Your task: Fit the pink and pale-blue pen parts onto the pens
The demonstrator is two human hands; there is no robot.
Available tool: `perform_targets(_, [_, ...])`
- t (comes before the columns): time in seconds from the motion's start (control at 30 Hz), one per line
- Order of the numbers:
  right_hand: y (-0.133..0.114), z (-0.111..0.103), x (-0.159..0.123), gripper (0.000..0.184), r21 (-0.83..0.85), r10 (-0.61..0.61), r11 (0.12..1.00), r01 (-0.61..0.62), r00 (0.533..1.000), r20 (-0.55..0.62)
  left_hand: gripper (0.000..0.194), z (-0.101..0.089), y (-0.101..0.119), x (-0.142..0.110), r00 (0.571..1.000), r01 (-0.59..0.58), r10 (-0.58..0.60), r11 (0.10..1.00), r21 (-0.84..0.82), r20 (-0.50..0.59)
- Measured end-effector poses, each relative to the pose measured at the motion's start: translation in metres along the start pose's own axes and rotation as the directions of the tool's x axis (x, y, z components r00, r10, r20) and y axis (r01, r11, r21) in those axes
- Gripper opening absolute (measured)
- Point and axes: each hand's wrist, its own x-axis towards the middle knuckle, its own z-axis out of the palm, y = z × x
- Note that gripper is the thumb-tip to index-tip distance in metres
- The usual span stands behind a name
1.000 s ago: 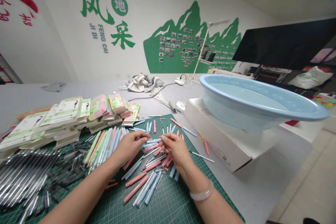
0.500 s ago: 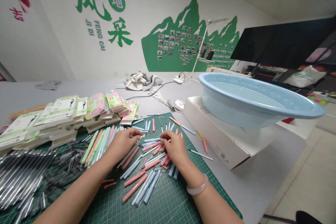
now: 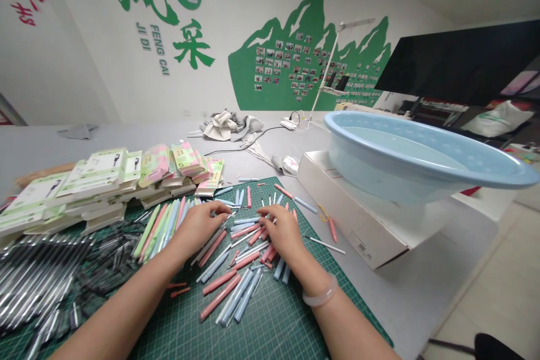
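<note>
My left hand is closed in a pinch, its fingertips by a small pale piece too fine to name. My right hand, with a pale bangle at the wrist, has its fingers curled together over the loose pen parts; whatever lies between them is hidden. Beneath and between both hands lie scattered pink pen barrels, blue pen barrels and thin white refills. Left of my left hand is a row of green, pink and blue pens. Everything rests on a green cutting mat.
Pen boxes are piled at the left, behind black-and-clear pen parts. A blue basin sits on a white carton at the right. Cloths and a power strip lie at the back.
The view has shifted slightly. Both hands stay in nearly the same place over the pen parts, with the same closed fingers.
</note>
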Motion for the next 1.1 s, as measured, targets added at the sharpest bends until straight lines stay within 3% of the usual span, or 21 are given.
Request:
perform_targets(0.17, [0.004, -0.033, 0.006, 0.021, -0.129, 0.043, 0.991, -0.036, 0.998, 0.05, 0.02, 0.002, -0.002, 0.001, 0.999, 0.008, -0.011, 0.998, 0.064, 0.038])
perform_targets(0.3, [0.0, -0.048, 0.005, 0.023, -0.173, 0.01, 0.984, 0.038, 0.962, 0.271, 0.023, 0.002, -0.002, 0.001, 0.997, 0.014, -0.02, 0.996, 0.085, 0.075])
perform_targets(0.43, [-0.001, -0.054, 0.003, 0.02, -0.25, 0.08, 0.968, 0.032, 0.902, 0.425, 0.024, 0.003, 0.0, 0.001, 0.993, 0.013, -0.023, 0.996, 0.088, 0.112])
perform_targets(0.7, [0.009, -0.07, 0.006, 0.015, -0.52, 0.242, 0.852, -0.053, 0.922, 0.303, 0.024, 0.004, 0.004, 0.0, 0.991, 0.027, -0.039, 0.995, 0.095, 0.13])
perform_targets(1.1, [0.014, -0.059, 0.003, 0.013, -0.515, 0.161, 0.857, 0.032, 0.932, 0.326, 0.022, 0.006, 0.005, 0.0, 0.992, 0.033, -0.041, 0.997, 0.071, 0.119])
